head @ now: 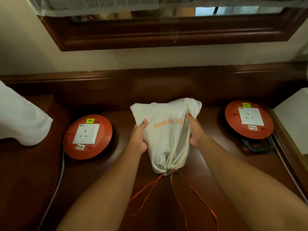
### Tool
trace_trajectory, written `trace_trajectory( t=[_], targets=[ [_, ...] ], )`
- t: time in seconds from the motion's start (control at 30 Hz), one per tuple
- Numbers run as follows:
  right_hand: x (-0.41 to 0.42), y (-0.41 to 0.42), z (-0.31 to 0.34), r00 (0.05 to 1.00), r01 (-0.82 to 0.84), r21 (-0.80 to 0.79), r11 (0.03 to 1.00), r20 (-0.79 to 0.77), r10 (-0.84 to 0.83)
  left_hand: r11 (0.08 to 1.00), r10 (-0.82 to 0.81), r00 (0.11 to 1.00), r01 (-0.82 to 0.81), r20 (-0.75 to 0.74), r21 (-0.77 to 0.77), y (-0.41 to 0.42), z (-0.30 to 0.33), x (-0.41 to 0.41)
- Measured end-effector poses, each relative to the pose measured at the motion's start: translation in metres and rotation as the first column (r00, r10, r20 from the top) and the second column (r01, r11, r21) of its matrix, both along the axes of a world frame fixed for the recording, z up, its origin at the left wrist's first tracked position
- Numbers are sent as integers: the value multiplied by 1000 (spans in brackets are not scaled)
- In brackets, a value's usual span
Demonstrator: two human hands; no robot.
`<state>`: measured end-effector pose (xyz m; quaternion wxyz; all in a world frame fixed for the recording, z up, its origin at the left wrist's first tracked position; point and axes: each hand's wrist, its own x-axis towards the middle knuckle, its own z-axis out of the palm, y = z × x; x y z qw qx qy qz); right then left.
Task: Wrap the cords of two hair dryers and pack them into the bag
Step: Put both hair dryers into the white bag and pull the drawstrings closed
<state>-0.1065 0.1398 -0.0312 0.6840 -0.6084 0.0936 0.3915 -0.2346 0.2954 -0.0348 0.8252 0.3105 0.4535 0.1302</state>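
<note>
Head view, the only one. The bag (166, 135), cream cloth with orange lettering, lies at the centre of the frame on the dark wooden desk (208, 164). Its long axis runs straight away from me: gathered neck at the near end, low centre; broad closed bottom at the far end, toward the wall. The neck is cinched tight, and the orange drawstring (176, 197) trails loose from it toward the bottom edge of the frame.

My left hand (139, 137) clasps the bag's left flank, thumb laid over the top cloth, fingers curled under. My right hand (196, 130) clasps the right flank, thumb pressing the cloth just right of the lettering. Both hands are closed on the bag at about its middle, level with each other, neither nearer than the other; the neck sits nearer me than both hands.

The bag bulges as if full; the hair dryers are probably inside, though I cannot see them through the cloth.

An orange cord reel (87, 136) lies left of the bag, a second orange cord reel (249, 120) at right, both well apart from it.

Judgement: packing looks done. Whatever comes next is a two-handed move along that away-from-me axis.
</note>
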Motion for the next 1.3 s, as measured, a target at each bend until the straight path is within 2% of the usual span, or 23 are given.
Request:
trace_trajectory(
  t=[0.13,0.5,0.7,0.87,1.0,1.03,1.07,1.13,1.2,1.3],
  targets=[
    [8,0,-13,1000,13,-31,999,-8,-14,1000,12,1000,-11,-26,18,1,-5,3],
    [7,-3,-18,993,48,-155,987,113,-31,990,7,1000,-6,-5,144,8,-8,7],
    [6,1,-23,979,71,-239,968,202,-22,978,33,990,-3,-138,210,14,-15,8],
    [4,1,-19,977,77,-265,961,214,-19,954,57,975,10,-214,300,12,-12,8],
    [2,2,-16,972,86,-315,945,236,-10,909,37,960,82,-277,408,11,-9,6],
    [2,2,-15,964,103,-345,933,266,-8,866,34,948,130,-317,483,12,-9,6],
    [3,2,-14,946,133,-382,915,323,-3,784,43,928,198,-369,588,12,-9,6],
    [4,2,-12,883,201,-458,866,467,42,537,95,876,354,-472,765,9,-6,7],
    [-1,2,-7,824,232,-509,829,556,111,301,120,852,458,-510,836,3,1,5],
    [-12,4,-1,673,193,-525,829,686,277,-22,34,836,548,-547,836,-6,4,4]
  ],
)
